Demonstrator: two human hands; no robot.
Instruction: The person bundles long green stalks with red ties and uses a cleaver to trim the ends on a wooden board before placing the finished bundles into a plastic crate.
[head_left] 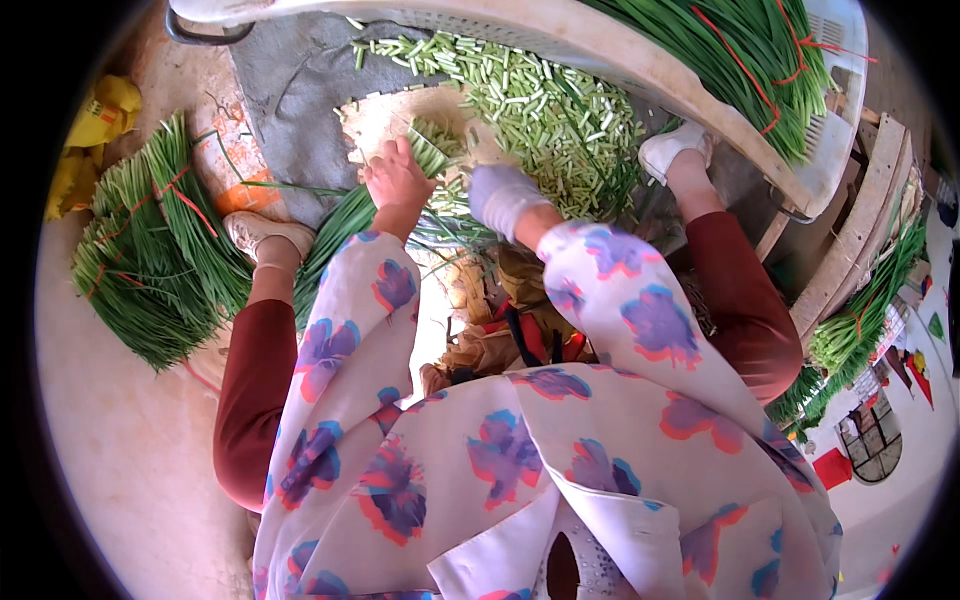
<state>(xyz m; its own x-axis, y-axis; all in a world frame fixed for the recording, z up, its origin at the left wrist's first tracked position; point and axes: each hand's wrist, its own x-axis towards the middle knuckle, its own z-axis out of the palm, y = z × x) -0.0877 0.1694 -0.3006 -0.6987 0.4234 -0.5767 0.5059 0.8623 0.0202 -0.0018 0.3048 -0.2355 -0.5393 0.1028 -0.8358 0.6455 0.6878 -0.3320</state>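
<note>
My bare left hand (396, 184) is closed over a bundle of garlic chives (345, 228), its fingers bent near the pale cut ends. The long green leaves trail back past my left leg. Close by on the right is my right hand (503, 200) in a light grey glove, smeared by motion. Its fingers do not show clearly, nor does anything it may hold. Under the stalk ends lies a pale wooden board (385, 118). Short cut chive pieces (560, 125) are heaped along its far and right sides.
Bundles of chives (165, 240) tied with red string lie at the left. A white plastic crate (640, 75) holding more tied chives (760, 60) crosses the far right. Dark grey cloth (290, 105) is spread beyond the board. A wooden rack (860, 225) stands right of my leg.
</note>
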